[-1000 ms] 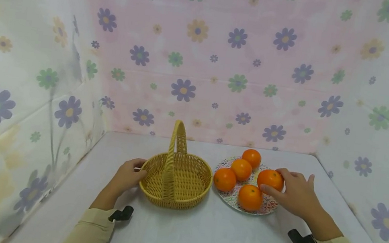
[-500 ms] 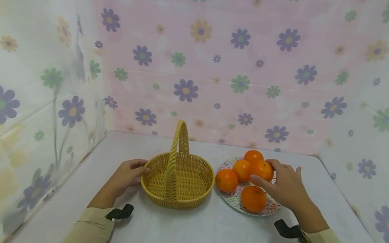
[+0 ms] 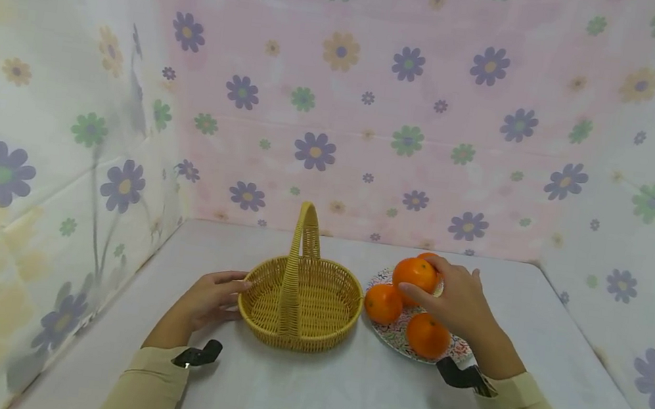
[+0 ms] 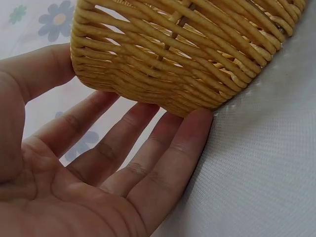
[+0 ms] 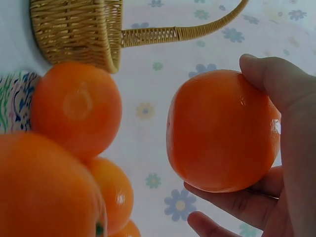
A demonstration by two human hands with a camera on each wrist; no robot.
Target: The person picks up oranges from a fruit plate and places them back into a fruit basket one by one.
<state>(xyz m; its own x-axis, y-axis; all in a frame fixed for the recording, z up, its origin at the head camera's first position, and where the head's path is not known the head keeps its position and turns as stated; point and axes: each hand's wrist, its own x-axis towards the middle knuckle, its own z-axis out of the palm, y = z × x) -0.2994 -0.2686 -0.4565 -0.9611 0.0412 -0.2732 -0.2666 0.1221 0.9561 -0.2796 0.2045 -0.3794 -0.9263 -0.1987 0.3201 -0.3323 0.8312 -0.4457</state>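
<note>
In the head view, my left hand (image 3: 210, 299) is at the left side of a yellow wicker basket (image 3: 323, 310) with a tall handle. Its thumb reaches over the rim, and the fingers (image 4: 180, 153) lie against the outer wall in the left wrist view. My right hand (image 3: 458, 304) grips a glossy orange (image 3: 414, 274) between thumb and fingers, held above a speckled plate (image 3: 392, 339). Other oranges sit on that plate: one at the left (image 3: 383, 304), one at the front (image 3: 429, 335), and others partly hidden behind the held one. Nothing lies inside the basket.
A white cloth (image 3: 303, 399) covers the table, and flower-printed curtains (image 3: 353, 98) stand at the back and both sides. The basket's right rim is close beside the plate's left edge. The basket handle (image 3: 292, 282) arches above its opening.
My right hand has lifted the orange from the plate's right part and carried it leftward, over the other oranges. My left hand and the basket have hardly moved.
</note>
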